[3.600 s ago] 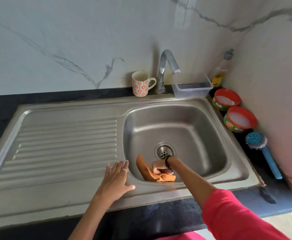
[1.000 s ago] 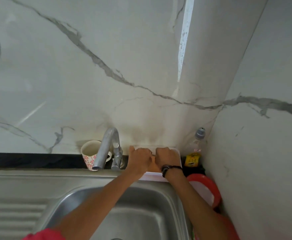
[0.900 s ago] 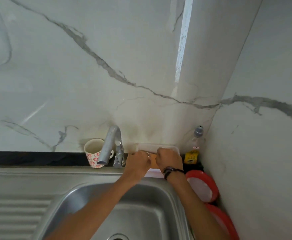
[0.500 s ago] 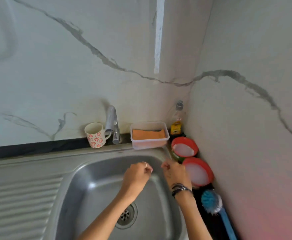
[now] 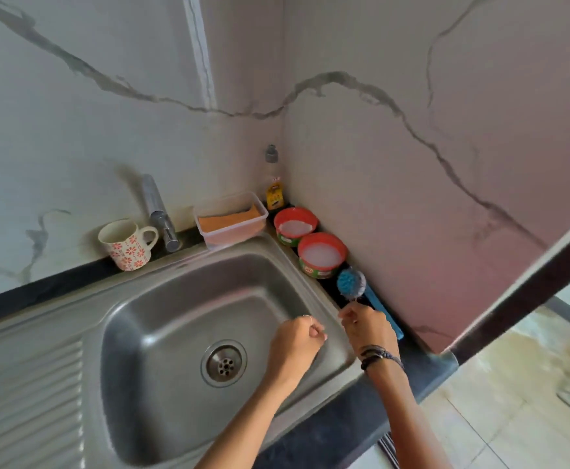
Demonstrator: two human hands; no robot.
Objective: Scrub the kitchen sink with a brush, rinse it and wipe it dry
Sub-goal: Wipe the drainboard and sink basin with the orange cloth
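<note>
Reaching toward the brush, your right hand hovers over the sink rim, fingers curled, nothing visibly held; whether the fingertips touch the bristle head just beyond them, you cannot tell. Left hand beside it: loose fist over the basin, empty. Orange cloth lies folded in the clear container, well beyond both grips. Risk: brush handle is wedged between wall and sink on the narrow table strip; a hasty pull could knock the nearer red tub, just past the bristles. No water seen running.
</note>
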